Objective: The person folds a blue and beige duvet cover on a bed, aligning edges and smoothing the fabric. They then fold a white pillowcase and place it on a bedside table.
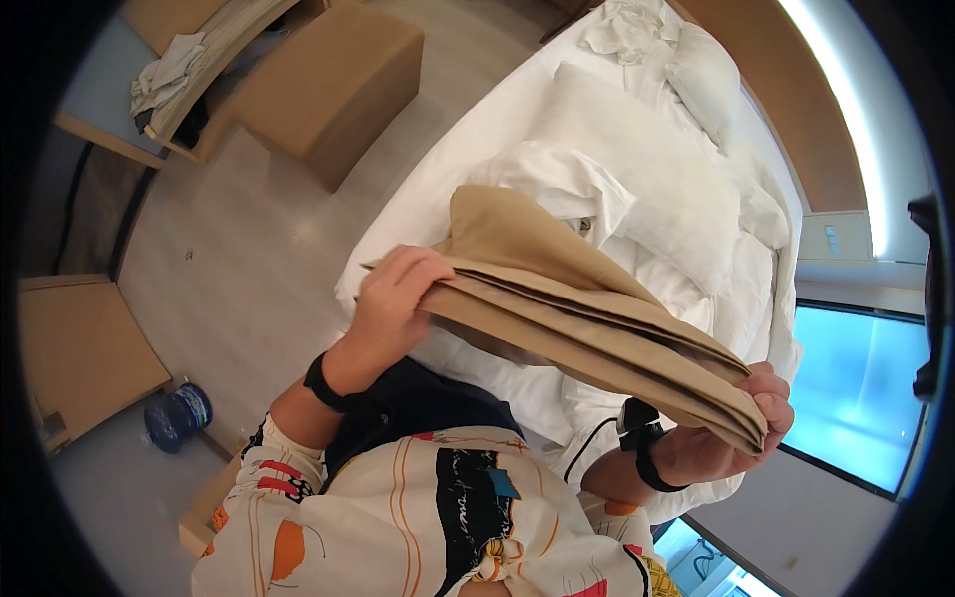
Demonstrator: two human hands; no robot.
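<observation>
A tan cloth garment [582, 332], folded into several long layers, is stretched between my two hands above a bed. My left hand [399, 295] grips its left end, fingers over the top. At the right end, lower in the picture, my right hand [739, 429] pinches the stacked corner between thumb and fingers. A loose flap [515, 224] of the same cloth stands up behind the folds. Black bands circle both wrists, and a small dark device with a cable sits by the right one. The garment's exact kind is unclear.
Crumpled white bedding [559, 168] and pillows [642, 164] cover the bed [425, 209]. A brown box-shaped bench [336, 82] stands at upper left, beside a shelf with white cloth [168, 74]. A blue water jug [177, 418] lies on the floor. A lit window-like panel [854, 395] is at right.
</observation>
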